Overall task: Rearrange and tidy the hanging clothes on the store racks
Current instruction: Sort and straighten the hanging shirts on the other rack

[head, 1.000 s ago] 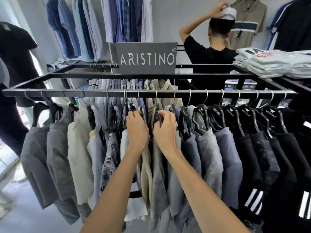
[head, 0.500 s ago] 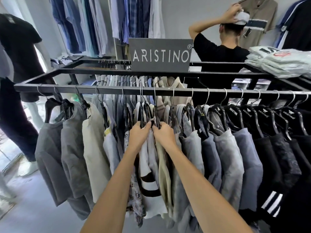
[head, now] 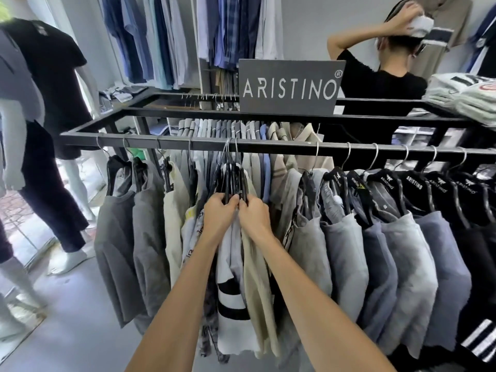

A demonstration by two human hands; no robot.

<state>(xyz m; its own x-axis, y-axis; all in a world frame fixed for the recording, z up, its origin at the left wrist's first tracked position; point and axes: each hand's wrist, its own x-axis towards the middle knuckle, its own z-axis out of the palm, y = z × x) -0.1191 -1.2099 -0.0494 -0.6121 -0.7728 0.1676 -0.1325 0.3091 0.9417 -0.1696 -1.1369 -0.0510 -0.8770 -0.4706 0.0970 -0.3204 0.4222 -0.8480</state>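
We hold a bunch of black hangers (head: 234, 181) at the middle of the front rail (head: 281, 146) of the store rack. Our left hand (head: 220, 214) and right hand (head: 253, 214) meet knuckle to knuckle, and the fingers of both are curled tight around the lower bars of that bunch. The shirts on it, a white one with black bands (head: 228, 291) and a beige one (head: 253, 277), hang pressed together between our forearms. To the left, 2 grey T-shirts (head: 128, 237) hang spaced apart. To the right, a row of grey and blue shirts (head: 375, 251) runs into black ones near the rail end.

Risk assessment:
1. The steel hooks (head: 231, 147) sit crowded on the rail. If we pull the bunch sideways, 1 hook could ride over another and tangle.
2. If we lift the bunch, a hook could clear the rail and drop its shirt to the floor.
3. The squeezed fabric could slip off a hanger shoulder.

Change against the frame 0.5 s earlier: our hands have closed in, and the hangers between them now form a tighter bunch. A gap has opened on the rail to the right of the bunch, exposing the beige garments on the rear rail. The view has also shifted left. The person in black (head: 381, 84) behind the ARISTINO sign (head: 288, 88) keeps a hand raised to the head.
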